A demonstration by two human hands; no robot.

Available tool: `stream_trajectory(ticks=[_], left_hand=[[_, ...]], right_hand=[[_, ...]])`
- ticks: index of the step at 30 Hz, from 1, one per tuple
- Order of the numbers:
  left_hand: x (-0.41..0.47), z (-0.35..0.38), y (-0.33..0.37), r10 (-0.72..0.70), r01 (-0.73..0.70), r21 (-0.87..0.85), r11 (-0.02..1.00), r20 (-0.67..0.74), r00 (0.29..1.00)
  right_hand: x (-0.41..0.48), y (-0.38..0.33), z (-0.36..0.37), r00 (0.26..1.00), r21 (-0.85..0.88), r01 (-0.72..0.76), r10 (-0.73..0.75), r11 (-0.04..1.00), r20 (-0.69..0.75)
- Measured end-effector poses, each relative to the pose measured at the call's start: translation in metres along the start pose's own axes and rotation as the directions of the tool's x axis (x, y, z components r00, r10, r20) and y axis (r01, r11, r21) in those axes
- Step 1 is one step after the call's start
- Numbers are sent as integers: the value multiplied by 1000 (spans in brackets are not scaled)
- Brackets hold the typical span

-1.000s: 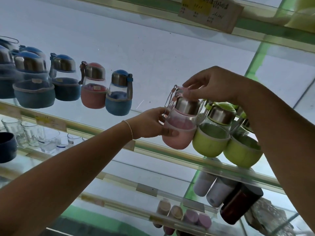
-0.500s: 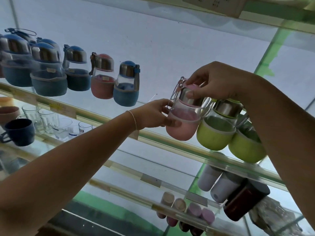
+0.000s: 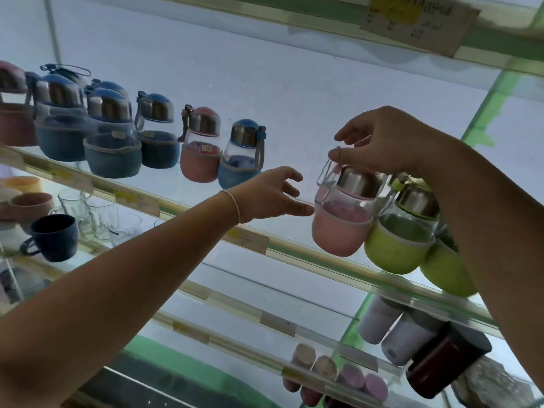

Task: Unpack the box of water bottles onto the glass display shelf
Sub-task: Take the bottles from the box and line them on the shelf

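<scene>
A pink-sleeved glass water bottle [image 3: 338, 228] with a steel cap stands on the glass display shelf [image 3: 294, 251], touching a green-sleeved bottle [image 3: 397, 245]. My right hand [image 3: 382, 142] reaches over it from the right, fingertips at the cap and the carry loop; whether it pinches them I cannot tell. My left hand [image 3: 270, 192] is open just left of the bottle, thumb tip at the sleeve's upper edge, fingers spread and off the glass. Further left on the same shelf stand a blue bottle [image 3: 241, 160], a pink one [image 3: 201, 151] and several blue ones [image 3: 112, 136].
A second green bottle [image 3: 447, 272] sits behind my right forearm. The shelf below holds a dark blue mug [image 3: 53, 237], clear glasses [image 3: 97, 213] and white tumblers [image 3: 394, 328]. A price card [image 3: 418, 22] hangs from the shelf above. No box is in view.
My left hand has let go of the pink bottle's body and opened, drawing slightly left. The bottle now stands on the shelf. My right hand has stayed at the cap.
</scene>
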State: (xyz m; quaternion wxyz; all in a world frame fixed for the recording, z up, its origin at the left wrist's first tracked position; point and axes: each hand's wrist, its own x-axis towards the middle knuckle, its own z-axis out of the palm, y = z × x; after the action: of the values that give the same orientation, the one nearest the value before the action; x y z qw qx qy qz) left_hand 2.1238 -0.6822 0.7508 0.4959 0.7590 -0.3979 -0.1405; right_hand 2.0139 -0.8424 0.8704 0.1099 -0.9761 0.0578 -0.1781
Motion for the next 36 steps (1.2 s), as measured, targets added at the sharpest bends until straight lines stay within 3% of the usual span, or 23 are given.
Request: stream_trajectory(ticks=[11, 18, 25, 30, 36], left_hand=[[-18, -93, -36, 40, 11, 224, 975, -225, 974], [-25, -133, -70, 71, 54, 325, 944, -359, 931], [-11, -162, -95, 82, 150, 452, 879, -455, 887], [12, -169, -110, 4, 189, 414, 891, -422, 907], [25, -163, -120, -36, 132, 216, 967, -398, 917]], right_hand=[[54, -79, 50, 998, -39, 67, -66, 997, 20], [107, -92, 88, 998, 96, -42, 47, 995, -50], [132, -93, 122, 974, 273, -210, 224, 939, -21], [132, -93, 136, 961, 290, -225, 261, 930, -95], [132, -93, 139, 960, 309, -212, 257, 927, -110]])
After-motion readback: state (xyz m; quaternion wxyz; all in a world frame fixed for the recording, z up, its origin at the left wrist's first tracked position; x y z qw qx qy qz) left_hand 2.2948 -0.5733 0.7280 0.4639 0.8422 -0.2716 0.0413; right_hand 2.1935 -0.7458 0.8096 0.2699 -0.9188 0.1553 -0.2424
